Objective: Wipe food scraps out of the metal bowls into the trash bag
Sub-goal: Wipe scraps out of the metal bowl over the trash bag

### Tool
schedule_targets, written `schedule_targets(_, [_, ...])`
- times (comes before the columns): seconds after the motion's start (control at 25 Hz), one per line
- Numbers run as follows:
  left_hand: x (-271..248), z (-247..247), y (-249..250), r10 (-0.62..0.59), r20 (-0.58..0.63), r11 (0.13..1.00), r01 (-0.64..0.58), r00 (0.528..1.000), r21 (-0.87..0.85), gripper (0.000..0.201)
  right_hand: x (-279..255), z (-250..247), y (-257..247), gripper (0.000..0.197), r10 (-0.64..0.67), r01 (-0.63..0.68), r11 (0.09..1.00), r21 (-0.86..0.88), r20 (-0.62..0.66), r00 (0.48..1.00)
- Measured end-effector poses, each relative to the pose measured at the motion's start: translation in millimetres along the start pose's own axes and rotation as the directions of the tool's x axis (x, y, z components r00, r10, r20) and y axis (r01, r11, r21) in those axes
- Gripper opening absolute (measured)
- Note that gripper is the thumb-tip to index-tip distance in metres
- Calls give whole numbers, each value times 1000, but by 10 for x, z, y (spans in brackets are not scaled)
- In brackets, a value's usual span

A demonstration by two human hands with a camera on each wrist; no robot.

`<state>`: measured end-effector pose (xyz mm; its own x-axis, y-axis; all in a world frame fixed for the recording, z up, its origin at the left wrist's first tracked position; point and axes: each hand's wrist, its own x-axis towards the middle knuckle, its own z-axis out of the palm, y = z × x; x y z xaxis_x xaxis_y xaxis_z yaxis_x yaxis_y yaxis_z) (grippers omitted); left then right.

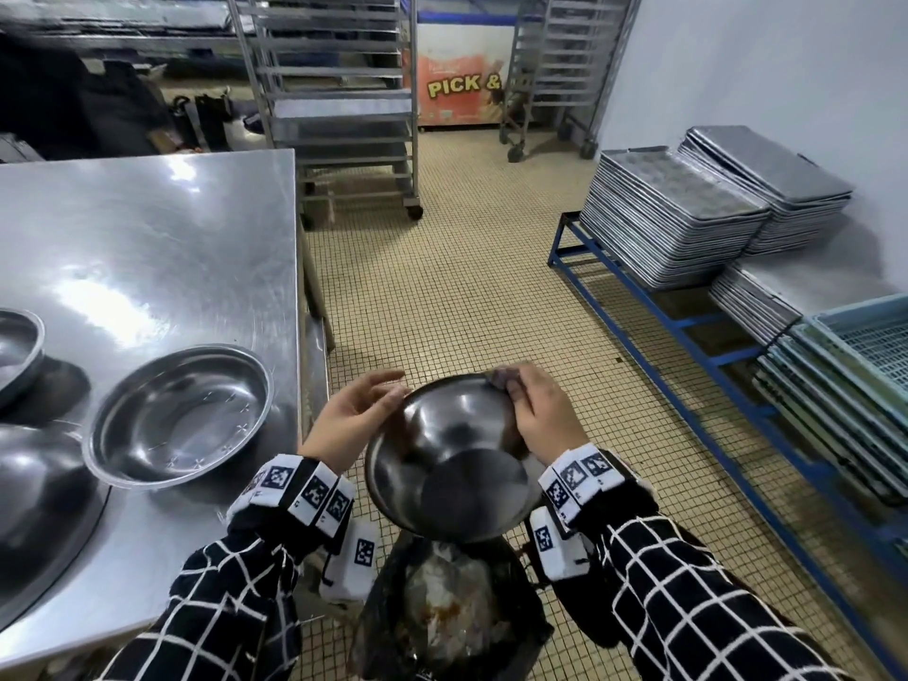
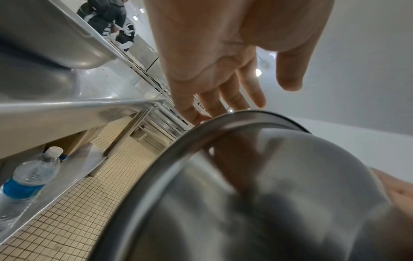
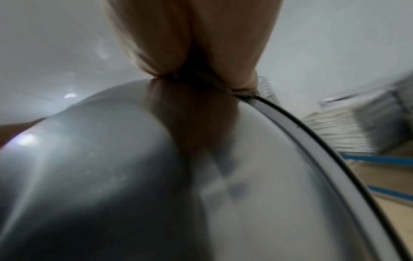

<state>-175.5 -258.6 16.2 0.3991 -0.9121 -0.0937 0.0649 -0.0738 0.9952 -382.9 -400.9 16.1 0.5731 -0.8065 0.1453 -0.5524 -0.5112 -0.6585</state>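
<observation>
A metal bowl (image 1: 452,459) hangs tipped over the black trash bag (image 1: 452,611), its underside facing me. Pale food scraps lie in the bag. My right hand (image 1: 530,410) pinches the bowl's upper right rim, with a small purplish-grey wad (image 1: 501,377) pressed against it. The right wrist view shows that pinch (image 3: 192,44) on the rim of the bowl (image 3: 111,167). My left hand (image 1: 373,400) is at the left rim with fingers straight. In the left wrist view its fingertips (image 2: 194,114) touch the rim of the bowl (image 2: 268,194) and the thumb stands apart. The bowl's inside is hidden.
On the steel table (image 1: 147,238) to my left sit an upright bowl (image 1: 177,415), another bowl (image 1: 17,351) and a large one (image 1: 39,508). Stacked trays (image 1: 673,218) and crates (image 1: 860,361) fill a blue bench (image 1: 688,326) on the right. Wheeled racks (image 1: 339,90) stand behind. A water bottle (image 2: 26,178) lies under the table.
</observation>
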Motion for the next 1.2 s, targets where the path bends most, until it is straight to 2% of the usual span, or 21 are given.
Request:
schedule_targets(0.08, [-28, 67, -37, -35, 53, 994, 29, 998, 107, 42, 55, -16, -88, 25, -104, 111, 990, -86, 80, 991])
schedule_targets(0.16, [-43, 146, -32, -23, 10, 977, 21, 1000, 211, 20, 112, -28, -166, 27, -181, 191, 973, -126, 90, 979])
schedule_targets(0.2, [-50, 177, -11, -4, -23, 973, 10, 1000, 230, 17, 135, -32, -191, 27, -221, 230, 964, -135, 83, 972])
schedule_targets(0.36, [-37, 222, 88, 77, -143, 962, -36, 987, 271, 21, 176, -57, -268, 31, -210, 216, 975, -56, 101, 973])
schedule_targets(0.44, [-40, 229, 95, 88, -198, 956, -28, 976, 291, 19, 168, -38, -356, 31, -206, 206, 979, 5, -22, 978])
schedule_targets(0.56, [-41, 270, 121, 108, -251, 966, -42, 962, 254, 21, 79, 58, -552, 28, -267, 280, 960, 13, -262, 927])
schedule_targets(0.68, [8, 266, 152, 136, -301, 967, -61, 944, 246, 22, -88, 236, -700, 28, -351, 302, 931, -206, -276, 895])
schedule_targets(0.76, [8, 225, 176, 146, -297, 962, -65, 944, 265, 26, -150, 325, -740, 31, -345, 274, 926, -258, -286, 894])
schedule_targets(0.88, [-40, 222, 234, 150, -307, 968, -76, 940, 240, 25, -142, 319, -704, 35, -213, 163, 974, -157, -396, 893])
schedule_targets(0.96, [-64, 237, 281, 143, -320, 977, -81, 937, 198, 27, -115, 265, -571, 34, -3, 17, 999, 27, -456, 890])
schedule_targets(1.0, [-81, 244, 319, 133, -329, 980, -74, 935, 185, 27, -97, 235, -474, 33, 152, -95, 985, 146, -450, 880])
schedule_targets(1.08, [-92, 244, 406, 115, -350, 985, -62, 930, 160, 27, -73, 203, -249, 27, 427, -319, 887, 335, -330, 842])
schedule_targets(1.16, [-98, 243, 480, 115, -358, 985, -61, 927, 159, 28, -98, 181, -122, 27, 524, -418, 823, 384, -231, 820])
schedule_targets(1.2, [-106, 246, 491, 128, -365, 981, -64, 922, 183, 28, -121, 162, -126, 24, 532, -420, 816, 397, -233, 814])
